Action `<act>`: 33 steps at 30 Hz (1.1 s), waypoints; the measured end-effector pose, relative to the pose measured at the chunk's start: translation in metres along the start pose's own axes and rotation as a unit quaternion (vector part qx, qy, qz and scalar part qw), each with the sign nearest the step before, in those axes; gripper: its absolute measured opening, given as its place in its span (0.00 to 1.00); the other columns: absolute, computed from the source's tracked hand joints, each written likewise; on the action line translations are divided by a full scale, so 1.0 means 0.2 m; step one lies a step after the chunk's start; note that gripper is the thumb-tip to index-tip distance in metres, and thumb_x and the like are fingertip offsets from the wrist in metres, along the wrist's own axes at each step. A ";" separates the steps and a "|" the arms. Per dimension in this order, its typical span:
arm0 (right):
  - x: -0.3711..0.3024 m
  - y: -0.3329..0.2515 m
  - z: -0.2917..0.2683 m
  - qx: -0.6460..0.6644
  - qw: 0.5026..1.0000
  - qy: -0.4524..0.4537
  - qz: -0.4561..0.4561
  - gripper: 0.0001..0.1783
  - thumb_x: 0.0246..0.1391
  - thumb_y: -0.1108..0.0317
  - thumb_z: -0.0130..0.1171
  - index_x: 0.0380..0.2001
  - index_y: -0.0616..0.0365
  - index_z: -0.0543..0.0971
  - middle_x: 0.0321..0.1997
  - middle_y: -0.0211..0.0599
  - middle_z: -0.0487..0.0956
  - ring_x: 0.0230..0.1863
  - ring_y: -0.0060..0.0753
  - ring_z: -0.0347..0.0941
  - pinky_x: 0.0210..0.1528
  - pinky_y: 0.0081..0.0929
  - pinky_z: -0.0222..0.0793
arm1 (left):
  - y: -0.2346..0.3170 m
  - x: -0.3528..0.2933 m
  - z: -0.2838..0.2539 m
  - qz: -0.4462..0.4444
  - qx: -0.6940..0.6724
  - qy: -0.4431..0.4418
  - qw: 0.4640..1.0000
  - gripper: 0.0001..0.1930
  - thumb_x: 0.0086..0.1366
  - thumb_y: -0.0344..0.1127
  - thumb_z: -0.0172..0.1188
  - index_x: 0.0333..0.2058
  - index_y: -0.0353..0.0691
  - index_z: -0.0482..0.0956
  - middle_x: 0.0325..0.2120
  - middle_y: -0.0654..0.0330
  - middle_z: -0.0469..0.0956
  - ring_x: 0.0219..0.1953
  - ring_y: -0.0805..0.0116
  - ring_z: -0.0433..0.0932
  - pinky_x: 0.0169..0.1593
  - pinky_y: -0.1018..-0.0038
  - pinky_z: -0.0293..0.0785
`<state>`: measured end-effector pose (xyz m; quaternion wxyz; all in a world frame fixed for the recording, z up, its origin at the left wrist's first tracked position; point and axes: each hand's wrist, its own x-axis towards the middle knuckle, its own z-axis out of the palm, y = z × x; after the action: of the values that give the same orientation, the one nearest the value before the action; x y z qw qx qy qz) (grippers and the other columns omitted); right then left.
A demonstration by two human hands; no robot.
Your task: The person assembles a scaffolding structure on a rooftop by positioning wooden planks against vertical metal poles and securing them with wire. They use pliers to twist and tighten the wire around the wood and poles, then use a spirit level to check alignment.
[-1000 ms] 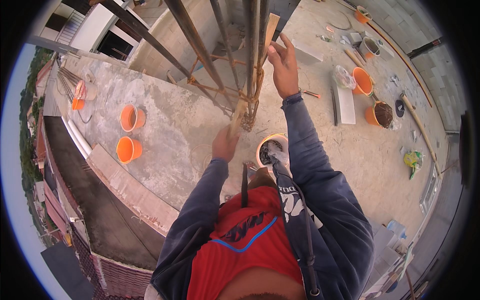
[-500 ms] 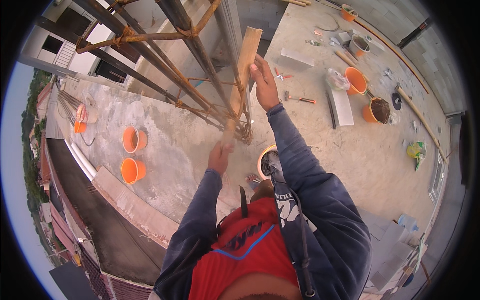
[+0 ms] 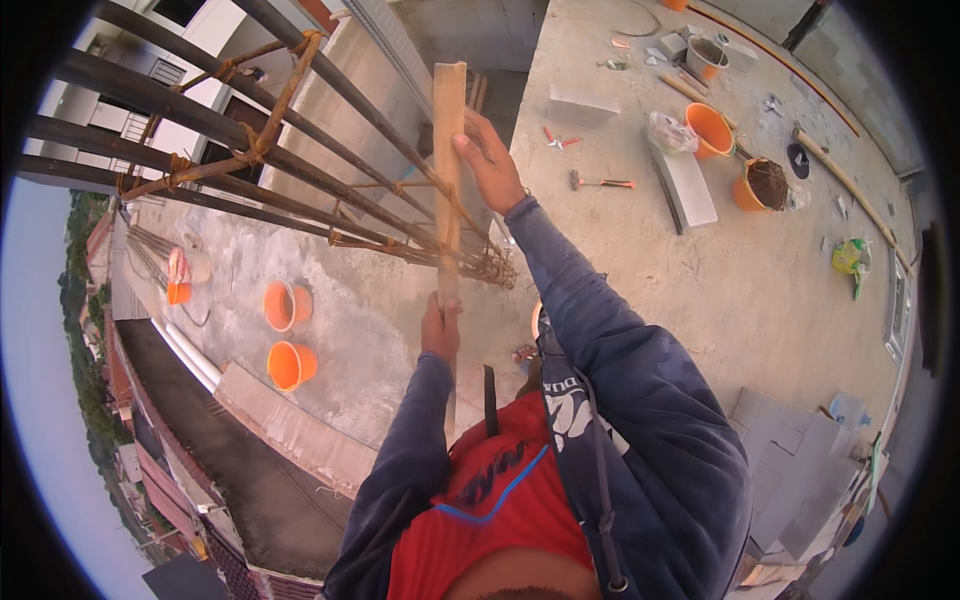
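A long, narrow wooden board [image 3: 450, 95] stands between my hands, beside the rusty rebar cage [image 3: 262, 142]. My left hand [image 3: 440, 327] is closed round its lower part, below the cage's tied rings. Farther up, my right hand [image 3: 487, 162] holds the board's right edge, thumb on the front face and the other fingers partly hidden behind it. One thin rebar ring crosses the board between the two hands. The lower end of the board runs down past my left hand toward my red shirt.
Two orange buckets [image 3: 290, 366] stand on the concrete at left, near the slab edge. To the right lie a hammer [image 3: 602, 183], red-handled pliers [image 3: 561, 142] and a pale block [image 3: 684, 190]. More orange buckets [image 3: 709, 130] stand beyond. Grey blocks [image 3: 785, 455] are stacked at lower right.
The board has swung from a rightward tilt to nearly upright in view, its top now farther left. My right hand moved left with it. The rebar cage appears lower and farther left.
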<state>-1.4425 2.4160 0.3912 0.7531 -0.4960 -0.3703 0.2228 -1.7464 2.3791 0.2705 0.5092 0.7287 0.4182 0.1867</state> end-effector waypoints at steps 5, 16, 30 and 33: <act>0.03 0.00 -0.05 -0.041 0.998 -0.026 0.037 0.39 0.71 0.44 0.57 0.75 0.53 0.63 0.71 0.53 0.71 0.75 0.50 0.64 0.76 0.46 0.56 | 0.08 -0.01 -0.02 0.032 0.078 0.020 0.996 0.20 0.77 0.42 0.54 0.57 0.33 0.73 0.40 0.45 0.84 0.44 0.50 0.84 0.51 0.62 0.77; 0.09 -0.03 -0.11 -0.044 0.996 -0.066 0.035 0.37 0.70 0.44 0.59 0.73 0.52 0.67 0.70 0.54 0.72 0.74 0.49 0.65 0.73 0.45 0.63 | -0.04 0.00 -0.05 -0.006 0.051 -0.022 0.998 0.21 0.79 0.47 0.51 0.56 0.34 0.74 0.42 0.44 0.84 0.46 0.48 0.84 0.51 0.60 0.77; 0.07 -0.04 -0.06 0.006 0.997 -0.070 0.037 0.32 0.74 0.56 0.56 0.72 0.64 0.65 0.69 0.44 0.73 0.70 0.35 0.68 0.72 0.35 0.62 | -0.05 -0.02 -0.09 -0.012 0.068 -0.055 0.996 0.25 0.81 0.53 0.46 0.54 0.34 0.76 0.45 0.51 0.86 0.48 0.59 0.86 0.53 0.64 0.78; 0.06 -0.03 -0.05 0.033 0.997 -0.068 0.036 0.32 0.74 0.56 0.56 0.71 0.63 0.65 0.69 0.44 0.73 0.70 0.35 0.68 0.72 0.35 0.62 | -0.05 -0.02 -0.08 -0.009 0.059 -0.055 0.997 0.25 0.81 0.52 0.45 0.55 0.34 0.75 0.46 0.51 0.86 0.48 0.59 0.86 0.53 0.64 0.78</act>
<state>-1.4280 2.4159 0.3993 0.7336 -0.4677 -0.3952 0.2948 -1.7641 2.3878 0.2682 0.4891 0.7630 0.4063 0.1163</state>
